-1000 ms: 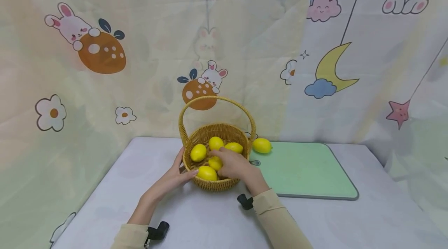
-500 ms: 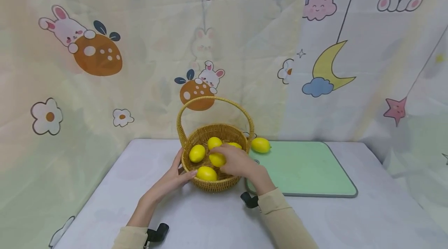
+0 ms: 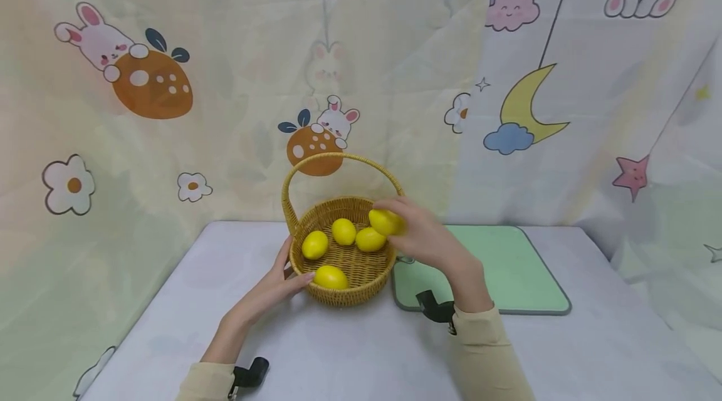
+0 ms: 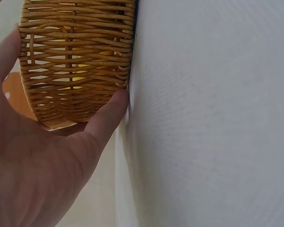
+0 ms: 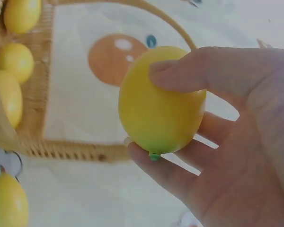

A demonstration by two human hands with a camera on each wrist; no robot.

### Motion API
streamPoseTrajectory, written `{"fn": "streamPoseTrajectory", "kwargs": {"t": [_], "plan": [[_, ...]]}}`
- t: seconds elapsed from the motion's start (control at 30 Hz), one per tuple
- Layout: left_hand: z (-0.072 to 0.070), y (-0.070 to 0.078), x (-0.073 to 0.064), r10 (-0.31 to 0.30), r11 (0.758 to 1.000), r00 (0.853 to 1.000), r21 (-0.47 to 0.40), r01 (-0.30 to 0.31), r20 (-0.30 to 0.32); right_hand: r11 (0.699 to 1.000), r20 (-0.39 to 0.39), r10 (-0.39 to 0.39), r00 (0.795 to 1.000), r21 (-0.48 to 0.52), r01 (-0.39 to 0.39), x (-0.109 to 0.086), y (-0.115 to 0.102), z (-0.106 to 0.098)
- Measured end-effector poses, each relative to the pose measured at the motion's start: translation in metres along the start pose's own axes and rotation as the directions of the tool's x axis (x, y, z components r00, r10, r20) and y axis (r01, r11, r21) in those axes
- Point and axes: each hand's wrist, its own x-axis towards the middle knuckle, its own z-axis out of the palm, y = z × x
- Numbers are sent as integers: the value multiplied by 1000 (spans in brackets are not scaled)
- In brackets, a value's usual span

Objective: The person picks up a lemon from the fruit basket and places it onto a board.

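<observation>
"Right hand [image 3: 424,232] first: what has it got?"

"One yellow lemon [image 3: 385,223], gripped between thumb and curled fingers, just right of centre in the head view, up at the far right of the wicker basket [image 3: 350,296]. A green nub [image 5: 155,156] shows at its lower end in the right wrist view."

"And the left hand [image 3: 279,282]?"

"Left of centre, holding the basket's side — thumb at the rim, fingers against the outer wall (one fingertip sits low, close to the bench [image 3: 338,357])."

"What's inside?"

"Four more lemons [image 3: 343,232]: one at the front, three spread behind it."

"Anything else nearby?"

"A green board [image 3: 502,276], right of the basket and partly hidden by the right arm. Another lemon [image 5: 8,203] lies outside the basket — lower left of the right wrist view."
</observation>
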Motion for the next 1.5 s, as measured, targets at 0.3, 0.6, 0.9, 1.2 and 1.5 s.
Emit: {"fn": "streamPoseTrajectory", "kwargs": {"t": [0.3, 0.6, 0.9, 1.2, 1.5], "plan": [[-4, 1, -1, 4, 1000, 1000, 7, -4, -1, 999, -50, 6, 999, 32, -4, -15, 9, -26], [-3, -7, 0, 11, 1000, 1000, 3, -11, -9, 987, -25, 146, 989, 66, -144, -18, 32, -25], [-1, -8, 0, 21, 1000, 1000, -9, -21, -1, 970, 8, 227, 974, 83, -227, -15, 65, -8], [-1, -6, 1, 25, 1000, 1000, 1, -25, 11, 975, 49, 218, 975, 34, -219, -14, 93, 12], [-1, -1, -1, 33, 999, 999, -8, -32, 17, 974, 102, 227, 968, -18, -226, -14, 106, 26]]}}
